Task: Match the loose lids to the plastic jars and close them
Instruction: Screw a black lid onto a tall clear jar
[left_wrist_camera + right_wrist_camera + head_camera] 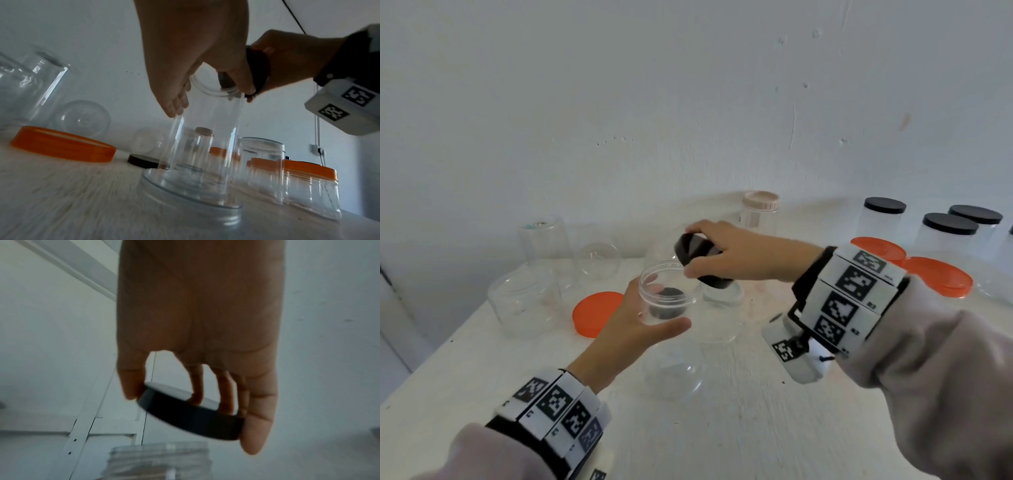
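A clear jar (670, 296) is gripped by the left hand (633, 329); a tilted black lid (700, 258) is pinched above it by the right hand (743, 251).

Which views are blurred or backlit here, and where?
Head view: mostly sharp, even light; clear jar hard to outline against the white table. Left wrist view: streaky motion blur on the tabletop, left hand backlit. Right wrist view: soft throughout, black lid smeared, right hand dark against the wall.

In the frame centre, the right hand (197, 321) pinches a tilted black lid (191, 415) between thumb and fingers.
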The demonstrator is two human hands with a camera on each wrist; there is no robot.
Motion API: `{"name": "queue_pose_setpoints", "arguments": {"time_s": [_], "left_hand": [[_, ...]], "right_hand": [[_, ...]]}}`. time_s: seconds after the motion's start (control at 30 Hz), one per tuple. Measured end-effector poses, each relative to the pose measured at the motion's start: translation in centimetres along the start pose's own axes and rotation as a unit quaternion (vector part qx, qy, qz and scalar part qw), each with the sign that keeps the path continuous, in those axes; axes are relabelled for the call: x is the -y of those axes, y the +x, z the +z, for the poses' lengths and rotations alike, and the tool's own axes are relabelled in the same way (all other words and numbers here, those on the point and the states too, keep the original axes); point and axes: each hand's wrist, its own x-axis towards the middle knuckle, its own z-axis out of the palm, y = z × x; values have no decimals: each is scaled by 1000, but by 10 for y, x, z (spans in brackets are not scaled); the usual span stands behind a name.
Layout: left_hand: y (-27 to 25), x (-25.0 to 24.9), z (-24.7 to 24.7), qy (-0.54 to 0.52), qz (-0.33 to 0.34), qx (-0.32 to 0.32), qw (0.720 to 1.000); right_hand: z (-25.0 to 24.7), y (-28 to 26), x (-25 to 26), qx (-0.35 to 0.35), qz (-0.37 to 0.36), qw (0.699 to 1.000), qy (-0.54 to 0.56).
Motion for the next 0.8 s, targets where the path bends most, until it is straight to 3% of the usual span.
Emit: {"name": "queue_pose_setpoints", "arguments": {"time_s": [0.13,0.33,0.8], "left_hand": [[0,-1,2,-10,40,3,999],[1,-1,3,-19,49,2,999],[3,2,0,-19,29,-7,999]], "right_hand": [[-3,11,25,87,-55,987,-125],[-5,29,46,174,-54,962,-202],[-5,40,54,207,-51,950,-230]]}}
